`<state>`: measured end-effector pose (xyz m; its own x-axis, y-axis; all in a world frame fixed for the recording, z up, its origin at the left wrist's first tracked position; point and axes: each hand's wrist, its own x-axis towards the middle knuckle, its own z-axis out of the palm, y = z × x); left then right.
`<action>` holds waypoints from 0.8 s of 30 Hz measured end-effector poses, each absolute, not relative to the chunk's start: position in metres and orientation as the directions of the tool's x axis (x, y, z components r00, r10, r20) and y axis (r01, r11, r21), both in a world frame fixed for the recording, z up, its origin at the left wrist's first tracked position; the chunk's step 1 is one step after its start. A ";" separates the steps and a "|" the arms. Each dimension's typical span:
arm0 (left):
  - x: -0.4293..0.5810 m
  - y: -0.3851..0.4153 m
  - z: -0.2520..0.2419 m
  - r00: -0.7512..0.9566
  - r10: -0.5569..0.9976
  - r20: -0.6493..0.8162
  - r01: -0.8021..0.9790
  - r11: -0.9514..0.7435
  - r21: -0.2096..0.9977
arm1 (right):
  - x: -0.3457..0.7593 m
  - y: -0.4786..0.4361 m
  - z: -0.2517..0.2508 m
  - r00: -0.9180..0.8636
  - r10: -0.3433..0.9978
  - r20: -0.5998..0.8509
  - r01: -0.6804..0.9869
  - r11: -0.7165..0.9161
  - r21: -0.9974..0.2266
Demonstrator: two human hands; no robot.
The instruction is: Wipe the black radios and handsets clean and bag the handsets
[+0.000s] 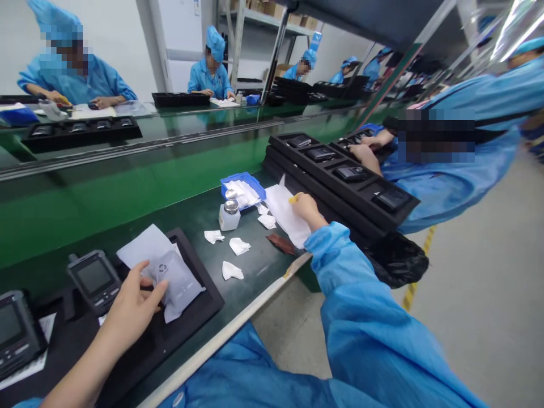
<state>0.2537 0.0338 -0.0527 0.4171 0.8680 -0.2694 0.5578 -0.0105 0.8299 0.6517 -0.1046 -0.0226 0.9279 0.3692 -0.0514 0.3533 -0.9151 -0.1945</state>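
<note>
My left hand (140, 294) rests with its fingers apart at a grey plastic bag (181, 283) marked with a recycling symbol, which lies over a black foam tray (208, 300). White paper (147, 243) lies partly under the bag. Left of it are two black handheld devices with screens (94, 276). Over a white sheet (283, 209) at the right, my right hand (308, 208) is closed on a small yellow item (293, 199). Crumpled white wipes (240, 246), a dispenser bottle (230, 216) and a blue bin of wipes (259, 186) sit between my hands.
Stacked black trays (340, 175) holding several devices stand at the right, with a black plastic bag (399, 260) below. A brown scrap (280, 243) lies near the table edge (238, 323). A person in blue (459, 187) works at the right; others sit across the green divider (170, 192).
</note>
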 end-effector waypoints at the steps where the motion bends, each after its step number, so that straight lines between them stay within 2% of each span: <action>1: 0.251 0.035 -0.050 0.414 0.892 -0.184 0.582 -0.103 0.806 | 0.644 -0.105 -0.014 0.923 0.384 -0.012 0.374 -0.905 -0.202; 3: 0.249 0.035 -0.042 0.406 0.913 -0.022 0.572 -0.235 0.786 | 0.619 -0.102 0.005 0.888 0.453 0.073 0.457 -0.859 -0.229; 5: 0.251 0.029 -0.032 0.403 0.915 0.011 0.453 -0.210 0.866 | 0.582 -0.094 0.017 0.795 0.583 0.168 0.606 -0.748 -0.272; 7: 0.258 0.021 -0.022 0.427 0.901 -0.079 0.229 -0.023 0.973 | 0.534 -0.082 0.020 0.496 0.764 0.411 0.865 -0.394 -0.311; 8: 0.261 0.017 -0.018 0.456 0.881 -0.124 0.104 0.085 0.991 | 0.507 -0.075 0.017 0.328 0.806 0.493 0.937 -0.211 -0.279; 10: 0.265 0.011 -0.014 0.518 0.844 -0.143 -0.137 0.246 0.960 | 0.450 -0.063 0.007 0.071 0.817 0.573 0.988 0.021 -0.153; 13: 0.254 0.008 -0.019 0.428 0.894 -0.132 -0.375 0.309 0.874 | 0.377 -0.049 -0.007 -0.165 0.884 0.437 0.977 0.207 -0.051; 15: 0.234 0.011 -0.026 0.261 0.942 -0.209 -0.413 0.305 0.858 | 0.347 -0.039 -0.005 -0.278 0.925 0.259 0.946 0.310 -0.091; 17: 0.208 0.016 -0.034 0.128 0.947 -0.296 -0.398 0.322 0.859 | 0.334 -0.020 0.005 -0.327 0.939 0.111 0.922 0.342 -0.181; 19: 0.185 0.020 -0.038 0.072 0.939 -0.337 -0.376 0.338 0.862 | 0.331 0.009 0.018 -0.276 0.959 0.058 0.923 0.281 -0.261; 22: 0.162 0.025 -0.038 0.034 0.939 -0.343 -0.361 0.332 0.871 | 0.330 0.065 0.025 -0.088 0.994 0.068 0.935 0.106 -0.338; 24: 0.155 0.027 -0.037 0.010 0.940 -0.340 -0.352 0.322 0.879 | 0.328 0.101 0.020 -0.044 0.999 0.014 0.936 0.046 -0.349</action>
